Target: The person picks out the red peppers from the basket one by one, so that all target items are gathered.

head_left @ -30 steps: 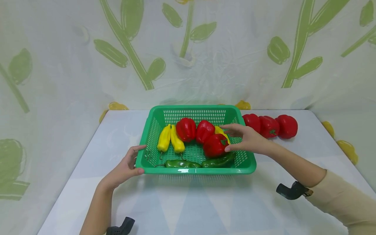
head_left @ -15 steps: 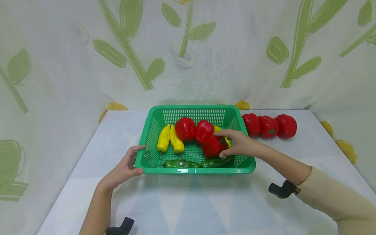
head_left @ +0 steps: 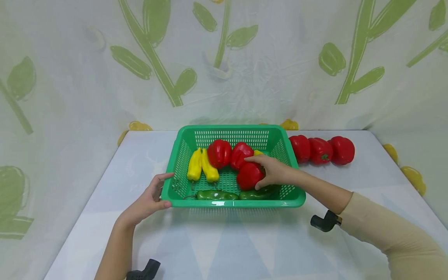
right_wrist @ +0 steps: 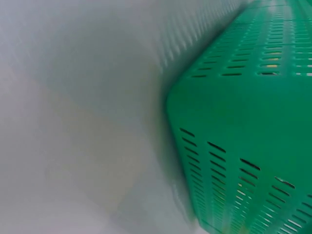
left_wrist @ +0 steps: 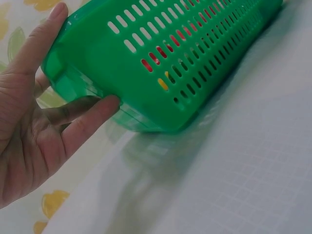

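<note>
A green plastic basket (head_left: 233,203) stands on the table, holding several peppers. At its left front corner my left hand (head_left: 151,200) grips the rim; the left wrist view shows fingers of this left hand (left_wrist: 34,131) against the basket's outer side. Inside the basket, on the right, my right hand (head_left: 271,171) holds a red bell pepper (head_left: 248,177) between thumb and fingers. Two more red bell peppers (head_left: 219,154) lie behind it. Two yellow peppers (head_left: 194,165) lie at the left, and a third yellow pepper (head_left: 258,153) is mostly hidden by my right hand. Green peppers (head_left: 217,195) line the front.
Three red bell peppers (head_left: 321,151) sit in a row on the white table (head_left: 224,241), right of the basket. A leaf-patterned curtain (head_left: 273,77) stands behind the table. The right wrist view shows only the basket's outer wall (right_wrist: 234,112) and the tabletop.
My right hand has moved left inside the basket and closed round the red bell pepper, which has shifted slightly left. My left hand stays at the basket's corner.
</note>
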Available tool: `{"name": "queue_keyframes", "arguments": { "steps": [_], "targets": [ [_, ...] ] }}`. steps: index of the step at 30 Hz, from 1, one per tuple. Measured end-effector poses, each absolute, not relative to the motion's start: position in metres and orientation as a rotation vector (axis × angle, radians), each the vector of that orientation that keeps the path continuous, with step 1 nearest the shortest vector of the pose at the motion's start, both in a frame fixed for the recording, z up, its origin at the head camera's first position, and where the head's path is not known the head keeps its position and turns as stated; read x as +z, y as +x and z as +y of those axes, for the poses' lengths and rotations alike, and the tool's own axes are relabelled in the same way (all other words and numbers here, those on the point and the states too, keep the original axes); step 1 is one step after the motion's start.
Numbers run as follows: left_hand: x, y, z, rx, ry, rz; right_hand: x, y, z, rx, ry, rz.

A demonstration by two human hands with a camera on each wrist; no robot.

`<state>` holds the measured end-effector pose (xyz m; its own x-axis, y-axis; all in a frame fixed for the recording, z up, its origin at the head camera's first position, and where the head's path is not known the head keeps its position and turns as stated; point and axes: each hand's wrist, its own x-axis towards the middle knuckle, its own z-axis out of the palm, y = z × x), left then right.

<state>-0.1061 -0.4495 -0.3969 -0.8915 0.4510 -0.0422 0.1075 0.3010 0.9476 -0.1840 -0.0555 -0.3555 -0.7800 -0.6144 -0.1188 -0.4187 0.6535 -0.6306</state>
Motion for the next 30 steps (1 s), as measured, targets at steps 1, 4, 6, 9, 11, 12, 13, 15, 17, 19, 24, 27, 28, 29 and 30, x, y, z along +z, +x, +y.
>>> {"name": "queue_keyframes", "arguments": {
  "steps": [1, 4, 6, 9, 11, 12, 13, 15, 17, 19, 24, 27, 28, 29, 30],
  "targets": [
    [-0.397, -0.106, -0.45, 1.616, 0.506, 2.276, -0.356, -0.184, -0.056, -0.848, -0.82, 2.553],
    [-0.396, -0.106, -0.45, 1.608, 0.503, 2.285, -0.357, -0.183, -0.058, -0.84, -0.821, 2.564],
    [-0.396, -0.106, -0.451, 1.609, 0.499, 2.284, -0.357, -0.183, -0.059, -0.844, -0.833, 2.574],
    [-0.397, -0.105, -0.452, 1.631, 0.486, 2.263, -0.357, -0.182, -0.058, -0.875, -0.857, 2.579],
    [-0.398, -0.105, -0.452, 1.638, 0.478, 2.254, -0.358, -0.182, -0.057, -0.908, -0.873, 2.576],
    [-0.398, -0.106, -0.452, 1.638, 0.472, 2.252, -0.358, -0.182, -0.056, -0.929, -0.881, 2.574],
    [-0.398, -0.106, -0.453, 1.637, 0.471, 2.253, -0.358, -0.182, -0.055, -0.951, -0.884, 2.572],
    [-0.399, -0.106, -0.452, 1.636, 0.475, 2.251, -0.357, -0.182, -0.053, -0.991, -0.898, 2.572],
    [-0.399, -0.107, -0.452, 1.631, 0.484, 2.255, -0.354, -0.182, -0.051, -1.028, -0.905, 2.579],
    [-0.398, -0.108, -0.451, 1.626, 0.483, 2.26, -0.351, -0.182, -0.048, -1.065, -0.912, 2.583],
    [-0.397, -0.107, -0.45, 1.605, 0.469, 2.283, -0.34, -0.183, -0.04, -1.118, -0.904, 2.576],
    [-0.398, -0.107, -0.45, 1.612, 0.468, 2.278, -0.333, -0.183, -0.033, -1.112, -0.865, 2.582],
    [-0.398, -0.107, -0.45, 1.617, 0.466, 2.274, -0.33, -0.183, -0.03, -1.111, -0.858, 2.589],
    [-0.399, -0.107, -0.45, 1.626, 0.468, 2.268, -0.327, -0.183, -0.027, -1.111, -0.85, 2.598],
    [-0.399, -0.107, -0.45, 1.635, 0.47, 2.262, -0.324, -0.183, -0.024, -1.115, -0.851, 2.605]
  ]
}}
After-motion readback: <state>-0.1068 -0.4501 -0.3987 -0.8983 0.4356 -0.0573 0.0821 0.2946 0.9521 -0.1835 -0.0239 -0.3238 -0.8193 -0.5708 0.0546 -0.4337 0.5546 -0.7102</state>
